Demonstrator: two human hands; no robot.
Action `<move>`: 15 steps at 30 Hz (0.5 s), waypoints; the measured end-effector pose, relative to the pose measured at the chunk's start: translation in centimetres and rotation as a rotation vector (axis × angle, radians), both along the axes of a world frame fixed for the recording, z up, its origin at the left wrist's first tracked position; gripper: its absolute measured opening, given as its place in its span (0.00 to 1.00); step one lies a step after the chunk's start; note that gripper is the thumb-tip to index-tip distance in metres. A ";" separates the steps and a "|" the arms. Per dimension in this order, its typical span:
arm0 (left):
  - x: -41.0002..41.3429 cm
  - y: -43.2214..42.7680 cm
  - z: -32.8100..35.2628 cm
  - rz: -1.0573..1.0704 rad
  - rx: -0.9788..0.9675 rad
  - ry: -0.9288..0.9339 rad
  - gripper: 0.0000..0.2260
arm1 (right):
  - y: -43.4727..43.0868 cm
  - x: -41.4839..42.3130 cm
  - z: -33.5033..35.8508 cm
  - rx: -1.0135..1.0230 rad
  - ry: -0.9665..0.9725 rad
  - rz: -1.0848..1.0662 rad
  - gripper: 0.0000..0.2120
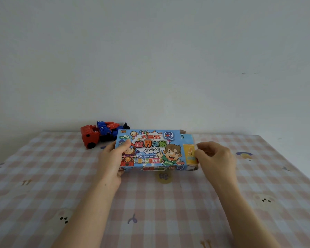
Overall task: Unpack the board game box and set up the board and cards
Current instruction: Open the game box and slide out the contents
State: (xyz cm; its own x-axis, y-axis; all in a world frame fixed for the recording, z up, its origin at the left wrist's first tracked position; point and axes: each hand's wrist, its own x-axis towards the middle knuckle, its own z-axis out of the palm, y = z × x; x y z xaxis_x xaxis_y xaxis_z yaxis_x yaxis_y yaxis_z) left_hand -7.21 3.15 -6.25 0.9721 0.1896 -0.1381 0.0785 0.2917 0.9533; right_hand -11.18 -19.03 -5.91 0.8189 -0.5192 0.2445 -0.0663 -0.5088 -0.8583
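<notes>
A colourful blue board game box (150, 149) with cartoon children on its lid is held just above the table's middle. My left hand (113, 158) grips its left end, thumb on top. An inner tray (189, 151) with a yellow and blue printed piece sticks out of the box's right end. My right hand (213, 155) pinches the right edge of that inner tray with curled fingers. What lies inside the box is hidden.
A table with a pink and white checked cloth (150, 203) fills the lower view. A red, blue and black toy truck (100, 134) stands at the back left, close behind the box. A plain white wall rises behind the table.
</notes>
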 end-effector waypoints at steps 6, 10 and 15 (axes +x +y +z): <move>-0.1 0.0 0.3 -0.017 -0.093 0.022 0.11 | 0.0 0.1 -0.2 0.087 0.012 0.091 0.10; -0.5 -0.4 1.0 -0.044 -0.290 -0.011 0.10 | 0.3 -0.2 0.3 0.345 -0.044 0.133 0.08; -1.0 -1.1 0.9 -0.127 -0.300 0.027 0.10 | 0.7 -0.1 0.2 0.377 -0.034 0.168 0.13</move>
State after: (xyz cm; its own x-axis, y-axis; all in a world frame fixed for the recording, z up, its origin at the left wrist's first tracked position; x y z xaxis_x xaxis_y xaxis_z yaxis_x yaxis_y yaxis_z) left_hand -8.17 2.00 -5.36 0.9806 0.0137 -0.1954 0.1565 0.5453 0.8235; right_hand -11.27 -18.32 -5.68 0.8948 -0.4372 0.0909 0.0224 -0.1595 -0.9869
